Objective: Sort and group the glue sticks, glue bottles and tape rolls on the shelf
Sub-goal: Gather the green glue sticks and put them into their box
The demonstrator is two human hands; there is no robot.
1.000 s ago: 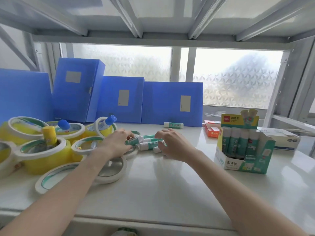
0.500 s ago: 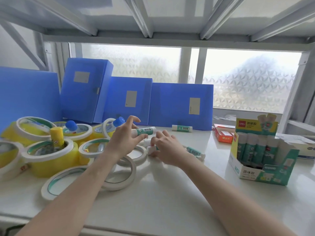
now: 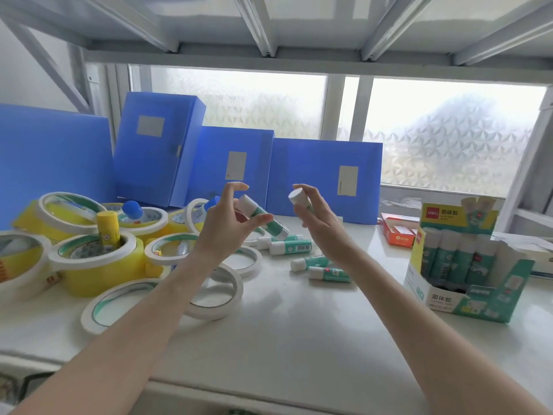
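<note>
left hand (image 3: 230, 226): raised above white shelf (image 3: 299, 319), thumb and fingers pinched on green-and-white glue stick (image 3: 263, 218), tilted. right hand (image 3: 320, 223): raised, curled round second glue stick (image 3: 299, 199), cap up. loose glue sticks (image 3: 299, 247) lying between tape rolls (image 3: 98, 259) and display box (image 3: 466, 265).

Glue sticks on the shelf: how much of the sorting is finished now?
Done: several sticks stand in the display box. In hand: left hand and right hand each hold one stick. Left: loose glue sticks, plus tape rolls and glue bottles still mixed.
</note>
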